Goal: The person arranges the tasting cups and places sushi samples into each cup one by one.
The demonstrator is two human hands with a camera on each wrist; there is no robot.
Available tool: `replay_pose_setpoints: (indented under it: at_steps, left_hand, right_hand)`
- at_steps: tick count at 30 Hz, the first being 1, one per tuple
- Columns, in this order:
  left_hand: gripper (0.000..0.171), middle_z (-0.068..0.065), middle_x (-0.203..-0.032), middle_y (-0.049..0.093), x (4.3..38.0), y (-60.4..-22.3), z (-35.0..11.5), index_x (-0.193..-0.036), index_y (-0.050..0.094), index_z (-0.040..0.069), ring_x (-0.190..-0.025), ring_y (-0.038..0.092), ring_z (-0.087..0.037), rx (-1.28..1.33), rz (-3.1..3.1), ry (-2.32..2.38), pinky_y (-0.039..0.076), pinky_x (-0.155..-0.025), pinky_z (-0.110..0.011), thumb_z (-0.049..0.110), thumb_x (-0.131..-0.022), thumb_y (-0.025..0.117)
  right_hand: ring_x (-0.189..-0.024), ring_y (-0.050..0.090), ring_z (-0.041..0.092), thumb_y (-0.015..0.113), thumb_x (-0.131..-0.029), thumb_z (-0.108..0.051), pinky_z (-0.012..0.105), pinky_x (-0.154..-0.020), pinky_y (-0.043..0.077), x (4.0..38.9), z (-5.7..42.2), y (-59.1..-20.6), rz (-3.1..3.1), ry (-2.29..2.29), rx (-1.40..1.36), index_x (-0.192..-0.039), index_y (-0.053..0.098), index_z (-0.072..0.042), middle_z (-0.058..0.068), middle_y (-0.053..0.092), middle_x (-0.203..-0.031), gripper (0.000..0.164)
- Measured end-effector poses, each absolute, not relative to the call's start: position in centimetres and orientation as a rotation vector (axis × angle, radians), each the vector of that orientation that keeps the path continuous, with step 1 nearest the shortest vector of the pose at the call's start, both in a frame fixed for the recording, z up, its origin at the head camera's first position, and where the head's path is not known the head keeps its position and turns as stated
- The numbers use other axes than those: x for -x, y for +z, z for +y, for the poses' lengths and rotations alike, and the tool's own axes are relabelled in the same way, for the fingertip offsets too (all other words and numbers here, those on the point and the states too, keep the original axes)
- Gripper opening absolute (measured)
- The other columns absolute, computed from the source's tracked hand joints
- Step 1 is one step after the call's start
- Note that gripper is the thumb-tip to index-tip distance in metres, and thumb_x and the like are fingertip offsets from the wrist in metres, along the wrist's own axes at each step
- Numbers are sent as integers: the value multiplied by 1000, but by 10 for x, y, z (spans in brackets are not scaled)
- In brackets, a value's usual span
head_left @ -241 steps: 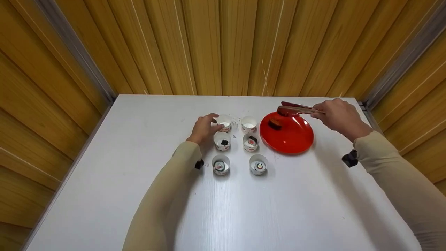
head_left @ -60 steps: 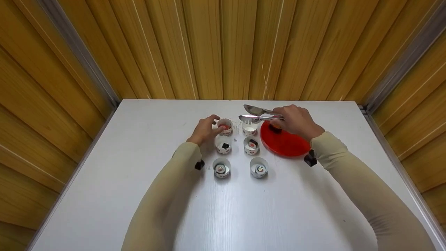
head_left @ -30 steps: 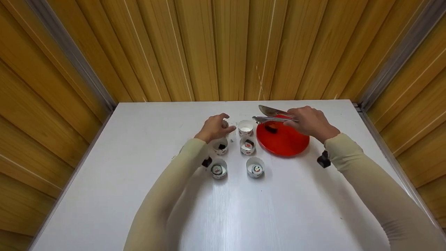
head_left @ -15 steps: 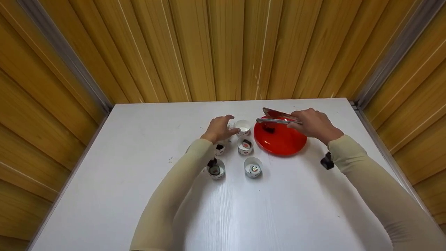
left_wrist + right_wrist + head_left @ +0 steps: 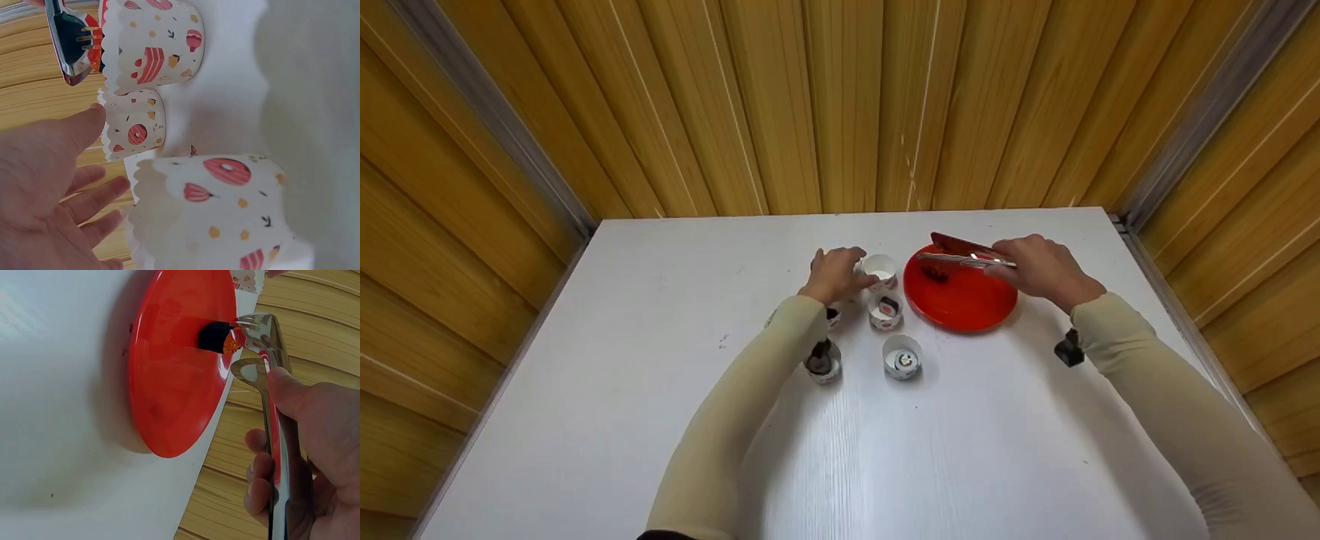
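Observation:
My left hand (image 5: 835, 275) is beside the far right paper cup (image 5: 880, 262), which has a white inside, with its thumb tip right at the cup's left side. In the left wrist view, the left fingers are spread and hold nothing among printed cups (image 5: 152, 50). My right hand (image 5: 1042, 268) grips metal serving tongs (image 5: 969, 261) over the red plate (image 5: 975, 304). The jaws stand apart. Below their tips lies a dark sushi piece (image 5: 212, 336) with an orange top; the slotted tip overlaps it in the right wrist view. The far left cup is hidden behind the left hand.
Sushi pieces sit in the middle right cup (image 5: 885, 319) and near right cup (image 5: 901, 371). The left forearm and wrist camera partly cover the middle left cup (image 5: 834, 321) and near left cup (image 5: 826, 376). A wood-patterned wall (image 5: 787, 112) rises behind the white table (image 5: 697, 300).
A red piece went into the far left cup between the first two frames. Since then the left hand has shifted right to the far right cup, and the tongs have moved back right over the plate.

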State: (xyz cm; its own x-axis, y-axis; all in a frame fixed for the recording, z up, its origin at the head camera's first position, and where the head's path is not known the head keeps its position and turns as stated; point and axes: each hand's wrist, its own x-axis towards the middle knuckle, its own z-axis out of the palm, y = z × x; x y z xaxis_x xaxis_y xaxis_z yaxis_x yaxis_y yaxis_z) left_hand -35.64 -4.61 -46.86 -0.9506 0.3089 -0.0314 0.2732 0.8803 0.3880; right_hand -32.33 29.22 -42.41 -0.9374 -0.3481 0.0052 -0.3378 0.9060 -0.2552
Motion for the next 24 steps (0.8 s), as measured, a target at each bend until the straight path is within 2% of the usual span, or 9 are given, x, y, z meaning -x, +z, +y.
replay_pose_setpoints:
  at_steps: [13,20,24]
  left_hand:
    - [55,-8,-132,69,354,-471,-43,-141,61,12,-126,60,-27,-442,2984,568,19,-119,-61,41,-96,73]
    - [51,-6,-132,69,354,-474,-43,-139,64,14,-125,61,-25,-446,2977,563,20,-119,-61,40,-96,73]
    - [49,-6,-128,71,352,-474,-44,-137,65,13,-121,63,-24,-476,2991,539,24,-117,-61,40,-97,72]
  right_hand:
    - [-97,65,33,74,-96,-26,53,-81,54,317,296,-425,3030,-425,542,-127,71,-4,13,75,-109,38]
    - [-88,65,30,76,-95,-21,49,-73,53,316,298,-428,3046,-416,591,-122,73,-4,11,76,-102,32]
    - [-89,65,31,77,-94,-19,50,-72,53,314,299,-430,3076,-407,599,-120,74,-5,11,76,-102,31]
